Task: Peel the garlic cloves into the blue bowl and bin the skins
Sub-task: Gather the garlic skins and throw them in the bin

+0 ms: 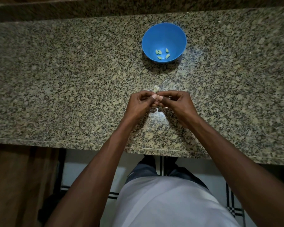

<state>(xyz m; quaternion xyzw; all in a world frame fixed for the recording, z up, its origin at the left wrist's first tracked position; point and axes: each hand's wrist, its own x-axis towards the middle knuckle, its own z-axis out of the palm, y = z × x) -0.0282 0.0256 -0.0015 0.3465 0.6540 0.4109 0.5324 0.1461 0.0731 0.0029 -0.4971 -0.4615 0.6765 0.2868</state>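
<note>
Blue bowl [164, 32], five peeled cloves [161, 54]

This is a home kitchen. A long speckled granite bench [72, 79] with a raised ledge [88, 7] of the same stone behind it runs across the room. A blue bowl [179, 35] holding peeled garlic cloves [162, 54] stands on it. Below the edge are a brown wooden cupboard front [20, 177] and a white tiled floor [92, 169] with dark lines.

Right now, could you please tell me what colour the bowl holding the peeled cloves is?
The bowl is solid blue, seen best in the head view.
</note>
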